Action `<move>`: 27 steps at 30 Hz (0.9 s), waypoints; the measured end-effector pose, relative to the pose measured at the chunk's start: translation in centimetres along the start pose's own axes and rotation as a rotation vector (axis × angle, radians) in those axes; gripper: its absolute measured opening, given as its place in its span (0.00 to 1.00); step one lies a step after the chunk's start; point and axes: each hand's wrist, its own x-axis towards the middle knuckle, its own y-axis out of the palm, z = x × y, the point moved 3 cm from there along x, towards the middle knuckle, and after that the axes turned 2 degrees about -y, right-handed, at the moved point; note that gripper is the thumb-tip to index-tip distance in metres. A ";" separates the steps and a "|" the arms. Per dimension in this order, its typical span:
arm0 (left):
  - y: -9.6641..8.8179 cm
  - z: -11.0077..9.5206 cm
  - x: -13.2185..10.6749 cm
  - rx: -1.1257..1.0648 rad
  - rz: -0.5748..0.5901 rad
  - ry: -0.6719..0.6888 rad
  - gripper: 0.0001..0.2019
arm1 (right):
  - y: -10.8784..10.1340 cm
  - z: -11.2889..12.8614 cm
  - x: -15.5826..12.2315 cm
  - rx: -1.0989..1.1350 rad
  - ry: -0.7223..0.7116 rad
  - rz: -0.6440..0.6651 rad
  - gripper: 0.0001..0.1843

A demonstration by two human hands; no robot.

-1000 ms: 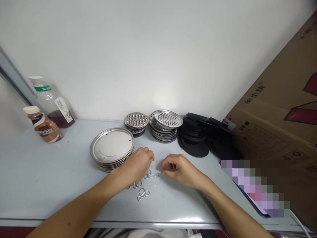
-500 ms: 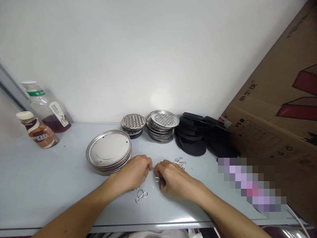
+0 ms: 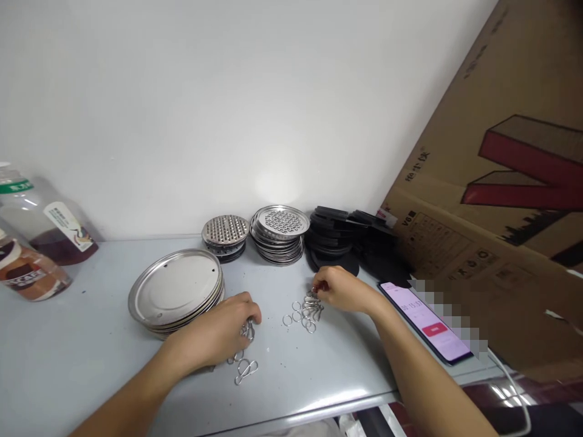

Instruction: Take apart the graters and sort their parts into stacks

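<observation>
My left hand [image 3: 214, 334] rests on the grey table [image 3: 82, 358] with its fingers curled over a few small metal wire clips [image 3: 247, 331]; more clips [image 3: 245, 368] lie loose just in front of it. My right hand [image 3: 339, 290] has reached out to the right, its fingertips pinched at the top of a small heap of metal clips and rings [image 3: 304, 312]. A stack of flat round metal lids [image 3: 175, 292] sits just left of my left hand.
Two stacks of perforated metal discs [image 3: 225, 232] [image 3: 279, 227] and a pile of black round pieces [image 3: 339, 240] stand against the white wall. A lit phone [image 3: 423, 320] lies at the right beside a large cardboard box [image 3: 496, 200]. Two bottles [image 3: 31, 243] stand at far left.
My right hand moved away from the left hand, out to the right onto the heap of clips and rings. The left hand stayed on its clips. The view swung right.
</observation>
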 end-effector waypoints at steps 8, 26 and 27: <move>0.5 -0.5 0.8 -0.030 -0.111 0.059 0.04 | 0.4 0.6 -0.2 0.068 -0.077 0.075 0.15; 0.4 -2.2 1.7 -0.961 -0.236 0.020 0.11 | 3.0 7.6 -0.1 0.881 -0.197 -0.142 0.16; 0.4 -2.1 1.7 -1.006 -0.236 0.006 0.11 | 2.9 7.3 0.0 0.921 -0.178 -0.159 0.15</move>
